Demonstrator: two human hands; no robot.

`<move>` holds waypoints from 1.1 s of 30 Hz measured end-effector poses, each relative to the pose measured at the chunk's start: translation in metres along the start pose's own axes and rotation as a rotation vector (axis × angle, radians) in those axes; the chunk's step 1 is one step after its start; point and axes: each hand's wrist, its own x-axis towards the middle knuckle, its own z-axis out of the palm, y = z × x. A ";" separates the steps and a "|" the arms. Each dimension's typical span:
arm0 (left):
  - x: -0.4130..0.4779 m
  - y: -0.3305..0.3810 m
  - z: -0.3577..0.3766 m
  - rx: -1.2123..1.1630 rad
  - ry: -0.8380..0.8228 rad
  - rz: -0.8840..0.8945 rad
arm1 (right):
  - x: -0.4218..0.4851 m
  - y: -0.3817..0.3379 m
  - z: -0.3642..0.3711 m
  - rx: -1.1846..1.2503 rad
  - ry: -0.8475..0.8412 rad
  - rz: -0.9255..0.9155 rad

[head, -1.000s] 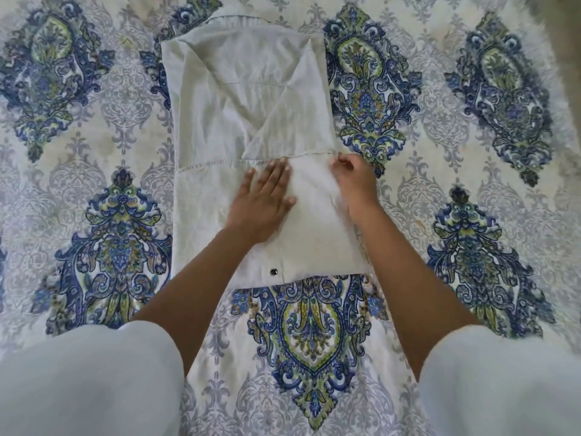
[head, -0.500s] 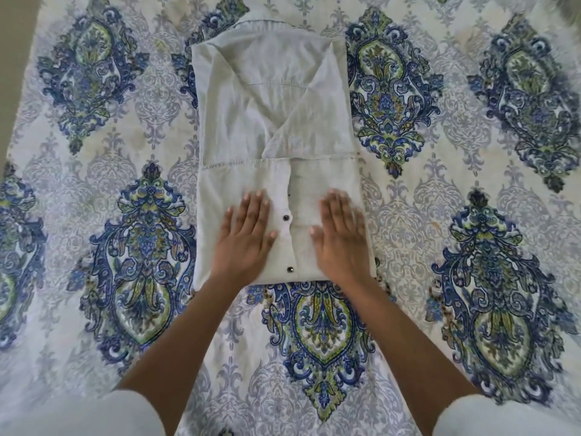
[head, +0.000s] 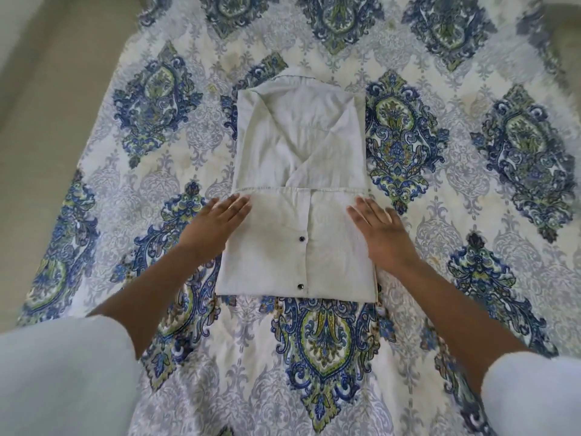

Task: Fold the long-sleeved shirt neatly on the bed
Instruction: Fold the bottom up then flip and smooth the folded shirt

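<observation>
The pale grey-white long-sleeved shirt [head: 298,171] lies in the middle of the bed as a narrow rectangle. Its sleeves are crossed over the body, and the bottom part is folded up so that two dark buttons show on top. My left hand [head: 217,226] rests flat with fingers apart on the shirt's left edge, beside the folded-up flap. At the right edge of the same flap lies my right hand [head: 382,231], also flat and holding nothing. The collar points away from me at the far end.
A bedspread [head: 471,215] with blue and green ornate medallions covers the bed. Beige floor [head: 47,105] shows past the bed's left edge and at the top right corner. My white sleeves fill the lower corners of the view.
Both hands have slid outward from the middle of the folded flap to its left and right edges. The view has pulled back, showing more of the bed.
</observation>
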 end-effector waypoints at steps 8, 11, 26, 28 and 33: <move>0.032 -0.037 0.035 0.138 -0.019 0.290 | 0.031 0.036 0.024 -0.240 0.134 -0.306; 0.037 -0.049 0.044 0.097 -0.001 0.347 | 0.043 0.042 0.030 -0.274 0.184 -0.384; 0.060 -0.057 0.041 -0.019 0.164 0.603 | 0.068 0.049 0.038 -0.241 0.241 -0.574; 0.063 -0.054 0.041 -0.043 0.168 0.575 | 0.069 0.045 0.037 -0.232 0.228 -0.566; 0.069 -0.044 0.032 -0.315 0.188 0.447 | 0.070 0.044 0.027 -0.062 0.030 -0.475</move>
